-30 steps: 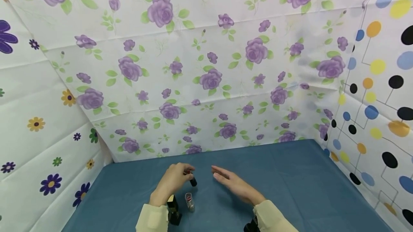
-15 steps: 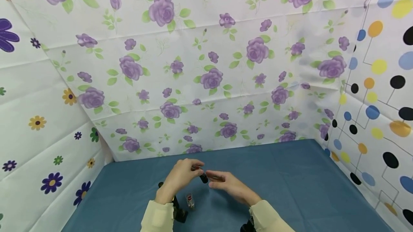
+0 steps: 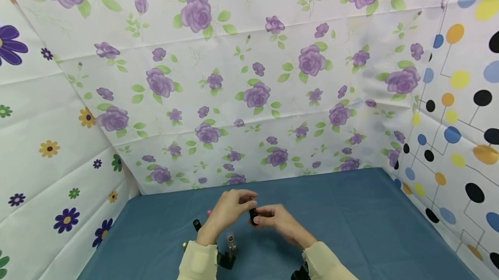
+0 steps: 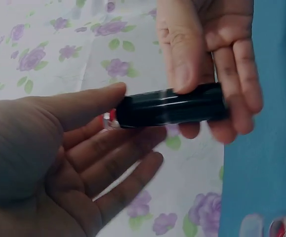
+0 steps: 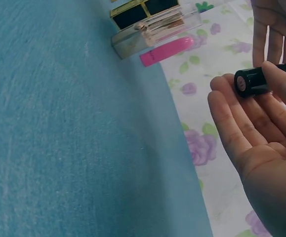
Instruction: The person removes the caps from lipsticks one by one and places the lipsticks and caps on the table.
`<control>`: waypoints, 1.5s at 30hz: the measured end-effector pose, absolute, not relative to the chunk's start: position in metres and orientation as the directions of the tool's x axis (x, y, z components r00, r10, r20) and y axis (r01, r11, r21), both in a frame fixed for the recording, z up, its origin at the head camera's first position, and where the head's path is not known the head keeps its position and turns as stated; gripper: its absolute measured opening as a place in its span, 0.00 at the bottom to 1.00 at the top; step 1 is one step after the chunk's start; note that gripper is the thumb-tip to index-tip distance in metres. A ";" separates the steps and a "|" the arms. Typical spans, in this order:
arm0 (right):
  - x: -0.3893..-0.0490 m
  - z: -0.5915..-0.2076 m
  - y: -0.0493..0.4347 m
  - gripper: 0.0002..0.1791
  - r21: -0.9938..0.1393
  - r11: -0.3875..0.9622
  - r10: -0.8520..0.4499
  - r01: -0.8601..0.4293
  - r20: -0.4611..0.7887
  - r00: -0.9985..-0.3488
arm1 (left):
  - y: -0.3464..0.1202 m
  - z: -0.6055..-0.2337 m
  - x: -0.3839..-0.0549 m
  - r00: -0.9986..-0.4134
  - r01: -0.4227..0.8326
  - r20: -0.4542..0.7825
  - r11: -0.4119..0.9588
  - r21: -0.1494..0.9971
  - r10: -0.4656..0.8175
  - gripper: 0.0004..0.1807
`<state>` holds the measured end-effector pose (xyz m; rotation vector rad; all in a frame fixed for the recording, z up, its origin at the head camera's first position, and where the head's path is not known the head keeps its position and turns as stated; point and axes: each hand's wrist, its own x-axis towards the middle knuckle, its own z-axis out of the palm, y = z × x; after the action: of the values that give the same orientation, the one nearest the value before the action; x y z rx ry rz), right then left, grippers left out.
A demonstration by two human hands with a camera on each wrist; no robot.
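Observation:
Above the table, a black lipstick tube (image 3: 253, 216) is held between both hands. My left hand (image 3: 226, 214) pinches its upper end between thumb and fingers; in the left wrist view a bit of clear and red shows at that end of the lipstick tube (image 4: 170, 107). The lower end is gripped by my right hand (image 3: 283, 224), with the thumb on top and fingers beneath. In the right wrist view the round end face of the lipstick tube (image 5: 252, 81) carries a small label.
A clear tube (image 3: 231, 242) stands near the left sleeve, with a black cylinder (image 3: 197, 224) farther left. A pink tube (image 5: 166, 51) lies beside a clear case and a black-and-gold case (image 5: 145, 14). Blue cloth covers the table (image 3: 343, 219); patterned sheets rise behind and at both sides.
My left hand has moved right with the lipstick tube. The right hand, earlier apart with fingers extended, has closed its thumb and fingers on the tube's lower end.

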<state>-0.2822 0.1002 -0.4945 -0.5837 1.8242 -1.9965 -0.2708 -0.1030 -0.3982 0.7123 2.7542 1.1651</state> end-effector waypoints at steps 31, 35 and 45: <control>-0.281 -0.480 0.133 0.24 -0.984 -0.179 -0.448 0.016 0.068 -0.891 | -0.071 -0.417 -0.287 -0.882 0.298 0.180 0.222 0.928 0.435 0.18; -0.282 -0.482 0.136 0.24 -0.986 -0.164 -0.456 0.010 0.067 -0.887 | -0.069 -0.418 -0.288 -0.883 0.301 0.184 0.220 0.928 0.433 0.18; -0.281 -0.482 0.139 0.23 -0.991 -0.133 -0.461 0.023 0.042 -0.886 | -0.069 -0.422 -0.287 -0.888 0.290 0.182 0.207 0.934 0.423 0.16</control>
<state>-0.2812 0.1389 -0.4820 -0.4905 1.8156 -2.0876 -0.2868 -0.0687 -0.4217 0.6975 2.3497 1.7783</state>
